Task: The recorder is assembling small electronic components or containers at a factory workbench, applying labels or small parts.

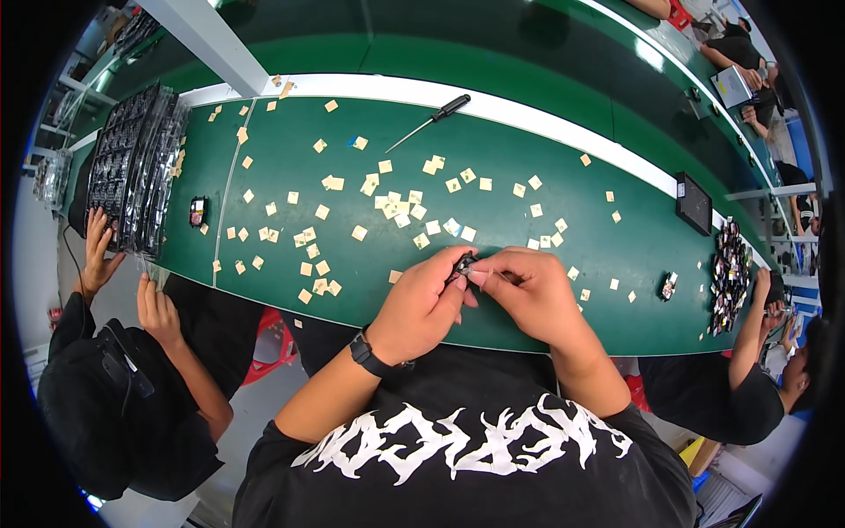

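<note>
A small black part (462, 266) sits between the fingers of my left hand (418, 304), close to the near edge of the green table. The fingers cover most of it, so its exact kind does not show. My right hand (532, 286) is closed in a pinch against the part's right side. At those fingertips a small pale bit shows, too small to name. Just beyond my hands, many small cream square pieces (402, 208) lie scattered over the green tabletop (493, 264).
A black-handled screwdriver (451, 107) lies near the white far rail. On the left stand stacked black trays (132, 176) beside a co-worker's hands. A small black device (198, 211), another device (668, 285), a black box (694, 204) and a device pile (730, 277) also rest here.
</note>
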Available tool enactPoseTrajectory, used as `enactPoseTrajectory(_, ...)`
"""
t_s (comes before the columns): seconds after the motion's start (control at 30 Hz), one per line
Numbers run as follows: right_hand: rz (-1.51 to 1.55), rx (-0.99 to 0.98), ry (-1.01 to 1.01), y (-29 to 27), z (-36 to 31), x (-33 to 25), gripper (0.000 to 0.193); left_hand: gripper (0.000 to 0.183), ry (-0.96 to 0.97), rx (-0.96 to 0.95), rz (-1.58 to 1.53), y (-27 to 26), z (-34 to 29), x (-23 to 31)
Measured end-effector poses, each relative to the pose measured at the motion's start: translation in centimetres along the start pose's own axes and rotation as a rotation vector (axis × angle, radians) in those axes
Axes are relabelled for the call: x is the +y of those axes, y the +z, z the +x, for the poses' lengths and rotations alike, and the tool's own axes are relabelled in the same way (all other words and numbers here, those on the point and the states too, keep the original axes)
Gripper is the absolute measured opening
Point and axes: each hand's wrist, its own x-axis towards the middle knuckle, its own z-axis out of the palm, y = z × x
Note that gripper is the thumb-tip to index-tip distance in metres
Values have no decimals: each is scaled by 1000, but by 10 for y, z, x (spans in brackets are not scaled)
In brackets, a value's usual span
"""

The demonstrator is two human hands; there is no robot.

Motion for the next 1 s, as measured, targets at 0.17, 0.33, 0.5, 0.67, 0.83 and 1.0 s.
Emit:
enactPoseTrajectory(0.17,59,7,47,3,3,1,6,35,15,-11,-57,-2,-1,-7)
enactPoseTrajectory(0.33,169,71,182,4,11,5,19,36,46,-87,-81,-7,-1,-7)
enactPoseTrajectory(0.5,174,-8,221,-2,15,12,27,37,20,-126,7,-10,-1,0)
enactPoseTrajectory(0.67,182,-48,248,-6,18,11,28,37,-7,-114,-53,-10,-1,0)
enactPoseTrajectory(0.83,219,-143,236,-3,21,7,23,36,-34,-111,-135,-11,-3,-2)
enactPoseTrajectory(1.0,205,-15,-118,2,-3,21,39,38,-54,-54,-445,-12,1,-13)
